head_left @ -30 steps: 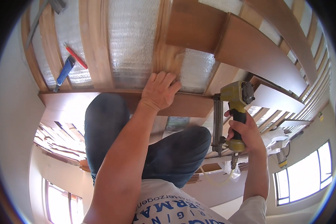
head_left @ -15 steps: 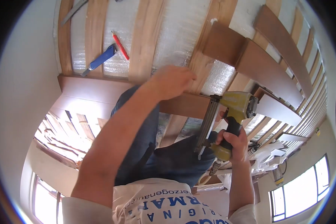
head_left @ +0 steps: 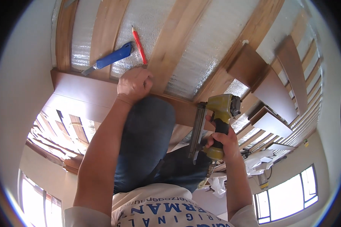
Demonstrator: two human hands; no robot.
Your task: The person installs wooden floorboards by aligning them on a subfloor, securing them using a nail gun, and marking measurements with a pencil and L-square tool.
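Right hand (head_left: pixel 224 142) has fingers wrapped round the nailer (head_left: pixel 220 105); left hand's (head_left: pixel 134 85) curl at the board (head_left: pixel 185 111), can't tell if gripping, pencil (head_left: pixel 139 46) just beyond; an accidental squeeze could misfire near the knee (head_left: pixel 151 117).

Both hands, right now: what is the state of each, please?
Left hand: curled closed at the brown plank; anything inside is hidden.
Right hand: closed, holding the yellow nail gun.
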